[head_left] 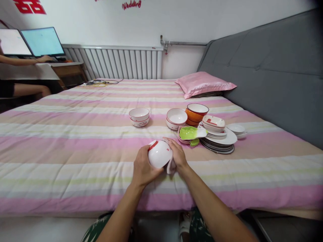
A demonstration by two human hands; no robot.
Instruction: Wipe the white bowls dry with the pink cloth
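A white bowl [159, 155] with red markings is tilted on its side above the near part of the bed, its outside facing me. My left hand [144, 168] is closed round the bowl's left side. My right hand [178, 154] presses a pale pinkish cloth [171, 165] against the right side of the bowl. Beyond them stand two stacked white bowls [139, 117] with red rims, and another stack of white bowls [176, 118] to their right. The bowl's inside is hidden from me.
Orange bowls [195, 116], green leaf-shaped dishes [190, 133], stacked plates [222, 143], small rectangular dishes [214, 123] and small white dishes [236, 129] sit right on the striped bed [75, 151]. A pink pillow [204, 83] lies behind. Cables [103, 82] lie far left, near a seated person's arm [20, 61].
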